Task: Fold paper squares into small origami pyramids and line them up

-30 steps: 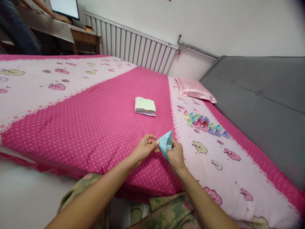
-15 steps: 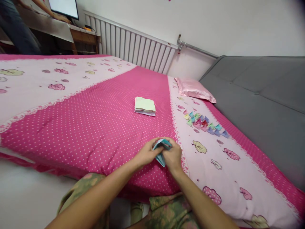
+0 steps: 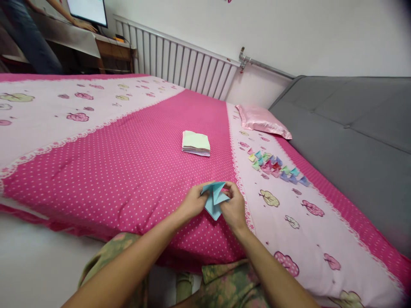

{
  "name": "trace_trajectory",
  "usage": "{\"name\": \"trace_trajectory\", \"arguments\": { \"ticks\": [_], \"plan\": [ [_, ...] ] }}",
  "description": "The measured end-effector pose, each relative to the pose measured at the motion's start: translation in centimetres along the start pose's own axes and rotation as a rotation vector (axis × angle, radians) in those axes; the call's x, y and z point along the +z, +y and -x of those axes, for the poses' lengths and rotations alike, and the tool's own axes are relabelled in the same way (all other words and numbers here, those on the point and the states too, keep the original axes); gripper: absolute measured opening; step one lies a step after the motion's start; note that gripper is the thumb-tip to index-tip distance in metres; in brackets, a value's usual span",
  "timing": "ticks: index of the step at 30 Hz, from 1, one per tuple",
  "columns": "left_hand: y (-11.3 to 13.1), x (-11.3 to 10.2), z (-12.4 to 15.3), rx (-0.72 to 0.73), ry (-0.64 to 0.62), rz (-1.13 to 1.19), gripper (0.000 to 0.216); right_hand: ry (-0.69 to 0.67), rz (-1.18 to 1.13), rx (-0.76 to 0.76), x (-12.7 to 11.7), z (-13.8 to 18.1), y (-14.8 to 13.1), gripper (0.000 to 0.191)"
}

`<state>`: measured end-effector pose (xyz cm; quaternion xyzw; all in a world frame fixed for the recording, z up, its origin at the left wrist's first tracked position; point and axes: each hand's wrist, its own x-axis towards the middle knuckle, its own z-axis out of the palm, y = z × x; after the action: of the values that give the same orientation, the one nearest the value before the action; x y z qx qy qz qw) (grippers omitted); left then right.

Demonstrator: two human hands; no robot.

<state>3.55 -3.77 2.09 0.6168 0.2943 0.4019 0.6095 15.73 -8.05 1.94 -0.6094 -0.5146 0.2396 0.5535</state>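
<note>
A partly folded sheet of blue origami paper [image 3: 213,204] is held between both hands above the front of the bed, its flaps spread and a corner pointing down toward me. My left hand [image 3: 195,201] pinches its left edge. On the other side, my right hand [image 3: 234,204] grips the right flap, some fingers tucked behind it. Beyond the hands lies a stack of square paper [image 3: 195,143] with a pale green sheet on top. To the right, several small folded paper pieces [image 3: 276,167] in many colours sit in rows on the bedspread.
The pink dotted bedspread [image 3: 135,158] covers the bed. A pink pillow [image 3: 263,119] leans near the grey headboard [image 3: 349,115]. Behind stands a white radiator [image 3: 176,55]. At the far left, another person's hand [image 3: 85,26] rests on a desk by a monitor [image 3: 88,10].
The blue paper has been opened out and turned, so its flaps now face me more broadly. My left hand has shifted slightly left, to the paper's edge.
</note>
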Motion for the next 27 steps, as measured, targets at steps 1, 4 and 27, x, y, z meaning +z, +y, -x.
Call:
{"name": "trace_trajectory", "arguments": {
  "ticks": [1,4,27],
  "plan": [
    [-0.1,-0.1,0.0,-0.008,0.01,-0.016,0.03,0.01,-0.004,0.001,0.0,0.0,-0.2,0.029],
    [-0.4,-0.4,-0.1,-0.017,0.082,-0.096,0.025,-0.004,-0.036,0.003,0.1,0.2,-0.7,0.025],
    [0.1,-1.4,-0.2,-0.08,0.068,-0.071,0.041,-0.067,-0.001,-0.091,-0.5,-0.1,-0.1,0.022]
  ]
}}
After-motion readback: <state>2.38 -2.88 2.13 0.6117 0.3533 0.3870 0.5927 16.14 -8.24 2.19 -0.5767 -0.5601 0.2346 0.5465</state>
